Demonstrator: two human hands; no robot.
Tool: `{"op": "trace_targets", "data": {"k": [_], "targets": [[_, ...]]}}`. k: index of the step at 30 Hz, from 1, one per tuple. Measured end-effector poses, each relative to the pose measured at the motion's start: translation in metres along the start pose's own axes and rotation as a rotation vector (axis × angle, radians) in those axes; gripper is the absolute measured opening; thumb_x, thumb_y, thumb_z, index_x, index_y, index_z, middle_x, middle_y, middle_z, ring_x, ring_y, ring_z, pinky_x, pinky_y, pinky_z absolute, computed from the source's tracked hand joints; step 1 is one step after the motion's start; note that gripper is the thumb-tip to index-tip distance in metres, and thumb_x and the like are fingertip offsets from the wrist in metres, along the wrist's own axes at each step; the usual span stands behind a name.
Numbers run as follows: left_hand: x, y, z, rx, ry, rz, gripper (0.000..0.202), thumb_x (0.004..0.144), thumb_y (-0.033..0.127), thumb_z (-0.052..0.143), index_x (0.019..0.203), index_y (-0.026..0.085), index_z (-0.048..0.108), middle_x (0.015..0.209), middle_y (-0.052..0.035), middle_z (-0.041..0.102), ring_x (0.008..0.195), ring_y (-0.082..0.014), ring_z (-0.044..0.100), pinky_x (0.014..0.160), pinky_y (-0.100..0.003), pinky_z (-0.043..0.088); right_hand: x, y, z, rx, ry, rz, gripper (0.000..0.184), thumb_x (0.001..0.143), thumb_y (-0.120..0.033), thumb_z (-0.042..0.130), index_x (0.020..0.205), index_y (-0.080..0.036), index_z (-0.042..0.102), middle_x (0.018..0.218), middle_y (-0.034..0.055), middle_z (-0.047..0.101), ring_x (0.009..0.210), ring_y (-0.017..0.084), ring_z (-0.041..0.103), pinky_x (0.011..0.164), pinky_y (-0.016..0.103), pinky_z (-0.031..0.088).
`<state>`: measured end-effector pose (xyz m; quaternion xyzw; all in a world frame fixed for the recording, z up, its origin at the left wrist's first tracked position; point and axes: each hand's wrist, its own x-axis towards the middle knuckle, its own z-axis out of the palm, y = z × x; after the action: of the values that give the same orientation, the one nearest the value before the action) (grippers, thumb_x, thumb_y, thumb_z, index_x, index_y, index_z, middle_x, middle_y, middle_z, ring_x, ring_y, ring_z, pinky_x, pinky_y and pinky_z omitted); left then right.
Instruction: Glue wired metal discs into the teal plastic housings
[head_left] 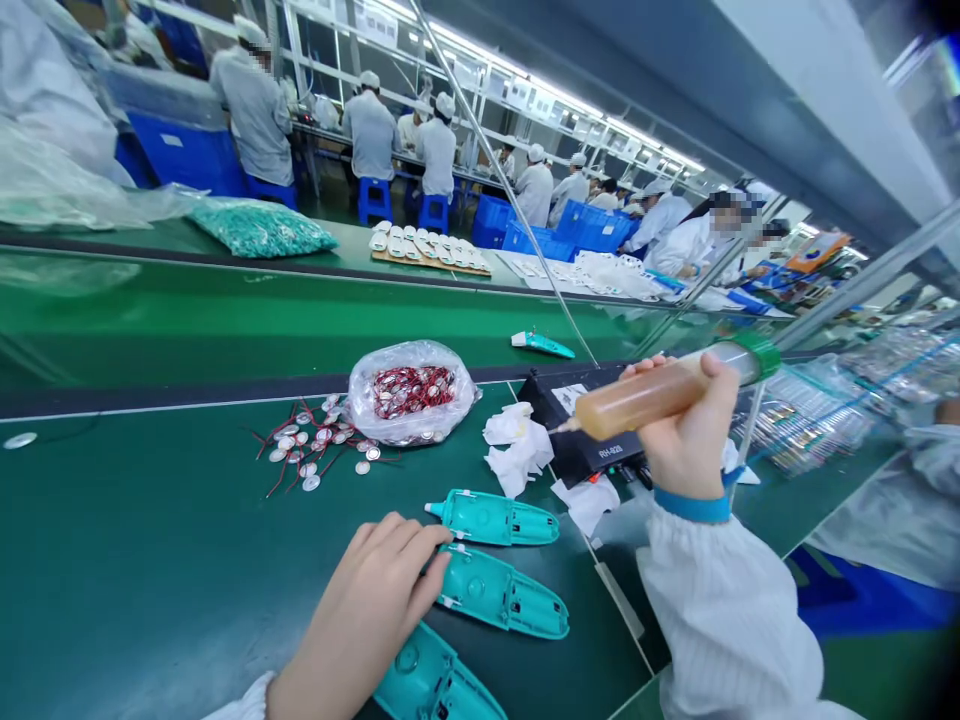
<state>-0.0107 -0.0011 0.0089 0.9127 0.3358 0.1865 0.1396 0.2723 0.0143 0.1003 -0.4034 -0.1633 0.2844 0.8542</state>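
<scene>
My right hand (690,435) is wrapped round a glue syringe (660,392) filled with amber fluid, its tip pointing left over the bench and a green cap at its right end. My left hand (375,600) rests on the green mat with fingers bent, its fingertips touching the left end of the middle teal plastic shell (504,594). Another teal shell (495,520) lies just beyond it, and a third (431,685) sits under my left wrist at the near edge.
A clear bag of small discs with red wires (411,392) and loose discs (307,450) lie ahead. Crumpled white tissues (517,448) and a black device (589,440) sit near the syringe. One teal shell (541,345) rides the conveyor (225,320). Workers stand beyond.
</scene>
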Motion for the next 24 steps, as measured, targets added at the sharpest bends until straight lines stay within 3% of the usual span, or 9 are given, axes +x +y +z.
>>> {"op": "trace_targets", "data": {"k": [5,13,18,24], "targets": [[0.0,0.001,0.0,-0.022,-0.034,-0.053,0.021,0.091,0.019,0.044,0.097,0.02,0.064,0.085,-0.0039,0.067,0.079,-0.024,0.059,0.068,-0.038,0.043,0.045,0.009,-0.007,-0.146,0.044,0.086,0.017,0.091,-0.029,0.048,0.08,-0.017,0.052,0.072,-0.0022,0.055,0.067,0.013,0.061,0.063,0.029,0.055],[0.0,0.001,0.0,-0.069,-0.106,-0.119,0.025,0.093,0.023,0.038,0.1,0.021,0.062,0.089,-0.0047,0.066,0.084,-0.0248,0.058,0.073,-0.04,0.043,0.071,0.053,-0.003,-0.484,0.081,0.143,0.02,0.094,-0.03,0.053,0.105,-0.014,0.056,0.092,0.0027,0.061,0.07,0.012,0.061,0.059,0.026,0.054],[0.0,0.001,-0.002,-0.066,-0.141,-0.142,0.027,0.094,0.023,0.035,0.1,0.02,0.062,0.088,-0.0047,0.066,0.084,-0.0251,0.057,0.073,-0.042,0.042,0.092,0.054,-0.013,-0.824,0.02,0.139,0.023,0.092,-0.035,0.055,0.096,-0.013,0.059,0.085,0.0014,0.061,0.064,0.011,0.059,0.055,0.024,0.052],[-0.002,0.004,-0.004,-0.071,-0.123,-0.156,0.028,0.094,0.023,0.035,0.097,0.021,0.063,0.087,-0.0042,0.066,0.083,-0.0235,0.057,0.073,-0.039,0.042,0.117,0.049,-0.03,-1.059,-0.119,0.101,0.021,0.091,-0.032,0.058,0.101,-0.013,0.06,0.096,0.0041,0.062,0.078,0.016,0.062,0.067,0.031,0.054]]}}
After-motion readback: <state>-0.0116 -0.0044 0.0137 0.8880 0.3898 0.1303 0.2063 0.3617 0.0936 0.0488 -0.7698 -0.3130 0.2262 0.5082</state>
